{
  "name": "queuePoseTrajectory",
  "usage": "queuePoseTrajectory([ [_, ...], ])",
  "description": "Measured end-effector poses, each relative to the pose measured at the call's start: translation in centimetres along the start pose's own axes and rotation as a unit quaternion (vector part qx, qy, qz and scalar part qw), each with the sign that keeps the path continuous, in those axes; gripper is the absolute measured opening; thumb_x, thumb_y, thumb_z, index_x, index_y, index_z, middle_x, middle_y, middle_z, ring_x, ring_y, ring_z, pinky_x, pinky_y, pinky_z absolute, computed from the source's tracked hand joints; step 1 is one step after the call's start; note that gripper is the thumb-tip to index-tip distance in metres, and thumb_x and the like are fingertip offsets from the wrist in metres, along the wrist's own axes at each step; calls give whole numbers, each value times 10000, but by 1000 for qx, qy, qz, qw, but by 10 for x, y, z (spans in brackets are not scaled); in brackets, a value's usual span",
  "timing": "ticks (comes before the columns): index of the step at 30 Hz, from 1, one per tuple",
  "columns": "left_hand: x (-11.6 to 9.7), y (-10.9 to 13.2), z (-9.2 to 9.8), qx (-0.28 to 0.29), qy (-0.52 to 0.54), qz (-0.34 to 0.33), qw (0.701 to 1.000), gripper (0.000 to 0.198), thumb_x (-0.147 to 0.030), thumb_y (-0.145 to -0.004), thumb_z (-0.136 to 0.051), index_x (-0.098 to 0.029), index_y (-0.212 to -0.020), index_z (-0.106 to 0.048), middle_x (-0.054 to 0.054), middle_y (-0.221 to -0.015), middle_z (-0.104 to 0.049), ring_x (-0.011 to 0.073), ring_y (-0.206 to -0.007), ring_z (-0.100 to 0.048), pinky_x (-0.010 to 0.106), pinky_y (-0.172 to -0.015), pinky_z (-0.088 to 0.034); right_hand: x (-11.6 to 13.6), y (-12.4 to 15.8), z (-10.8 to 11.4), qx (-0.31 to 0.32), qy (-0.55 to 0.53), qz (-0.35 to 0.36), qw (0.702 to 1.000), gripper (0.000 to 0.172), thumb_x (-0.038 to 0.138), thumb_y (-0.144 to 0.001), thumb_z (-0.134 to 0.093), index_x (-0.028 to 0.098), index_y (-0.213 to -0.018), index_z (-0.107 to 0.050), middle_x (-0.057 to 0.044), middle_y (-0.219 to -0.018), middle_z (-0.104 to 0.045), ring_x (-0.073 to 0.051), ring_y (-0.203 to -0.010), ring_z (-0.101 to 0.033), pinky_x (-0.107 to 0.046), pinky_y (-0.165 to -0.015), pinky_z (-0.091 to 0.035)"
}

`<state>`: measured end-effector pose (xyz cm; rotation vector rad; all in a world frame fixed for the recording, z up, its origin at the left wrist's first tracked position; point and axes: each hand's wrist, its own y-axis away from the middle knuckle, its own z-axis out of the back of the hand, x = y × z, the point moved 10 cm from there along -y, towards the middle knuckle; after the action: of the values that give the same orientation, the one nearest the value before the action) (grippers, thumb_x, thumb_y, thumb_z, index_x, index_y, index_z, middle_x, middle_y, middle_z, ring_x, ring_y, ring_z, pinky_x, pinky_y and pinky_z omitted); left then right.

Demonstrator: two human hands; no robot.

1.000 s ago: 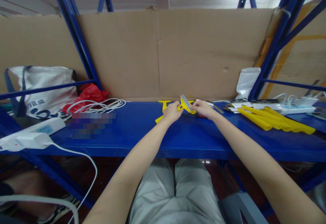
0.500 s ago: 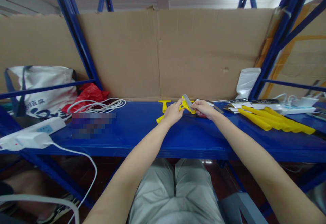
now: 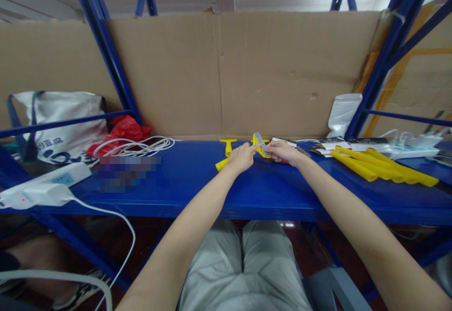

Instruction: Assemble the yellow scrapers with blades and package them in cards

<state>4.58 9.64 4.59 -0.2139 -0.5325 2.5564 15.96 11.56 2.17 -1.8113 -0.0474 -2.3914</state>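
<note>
Over the middle of the blue shelf [image 3: 197,184] my two hands meet around a small yellow scraper [image 3: 259,147] with a thin grey blade [image 3: 260,138] at its head. My left hand [image 3: 241,156] is curled around the scraper's handle, index finger stretched toward the blade. My right hand [image 3: 282,151] pinches the scraper's head and blade from the right. A second yellow scraper [image 3: 228,146] lies on the shelf just behind my left hand.
Several yellow handles [image 3: 381,168] lie at the right beside black-and-white packets [image 3: 332,145] and a white pouch [image 3: 342,113]. At left are coiled white cables [image 3: 141,146], a red bag [image 3: 120,132], a white tote [image 3: 56,122] and power strips [image 3: 42,188]. Cardboard [image 3: 247,75] backs the shelf.
The scraper has tipped slightly lower and nearer the shelf. My left index finger has stretched out toward the blade. The arms have hardly moved.
</note>
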Motion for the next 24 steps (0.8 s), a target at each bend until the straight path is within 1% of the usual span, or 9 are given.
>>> queuePoseTrajectory([
  [3,-1,0,-1,10,-16,0,1000,484,-268,-928,-394,-356,-1403,-365,57,-1070,-574,200,-948,-589,294,-787,-433,0,2,-1,10,7,-5,1000,214,130,-833,-531,164,-633,-461,73,-380,-376,-30,-332,-316,-150,-357,-216],
  [6,-2,1,-3,17,-23,-3,1000,484,-269,-925,-396,-365,-1399,-370,59,-1073,-576,206,-950,-596,300,-784,-437,-2,2,-2,14,18,-12,1000,225,117,-847,-500,166,-632,-453,68,-375,-382,-34,-328,-316,-152,-356,-210],
  [9,-3,1,-3,18,-31,-6,999,476,-268,-929,-377,-370,-1394,-378,61,-1075,-579,210,-952,-600,307,-786,-439,-6,0,-4,18,1,-21,1000,224,107,-845,-496,168,-636,-441,66,-397,-389,-39,-337,-330,-156,-358,-205],
  [16,-3,1,-2,9,-34,-8,999,471,-267,-931,-371,-355,-1393,-385,63,-1071,-581,214,-961,-601,303,-775,-445,-9,-2,-3,12,-57,-29,998,193,135,-855,-508,168,-673,-451,61,-442,-407,-42,-354,-337,-164,-362,-203],
  [19,-3,0,-4,12,-33,-8,999,474,-263,-931,-378,-361,-1395,-378,60,-1085,-576,207,-970,-598,298,-785,-443,-8,-3,-2,5,-56,-26,998,194,138,-859,-506,166,-672,-459,58,-443,-408,-43,-352,-341,-166,-361,-204],
  [24,-3,1,-4,11,-29,-7,999,477,-255,-930,-376,-355,-1397,-376,65,-1095,-574,216,-975,-596,309,-781,-447,-6,-2,0,-11,-38,-13,999,201,130,-864,-488,162,-666,-475,56,-429,-402,-44,-350,-339,-165,-361,-212],
])
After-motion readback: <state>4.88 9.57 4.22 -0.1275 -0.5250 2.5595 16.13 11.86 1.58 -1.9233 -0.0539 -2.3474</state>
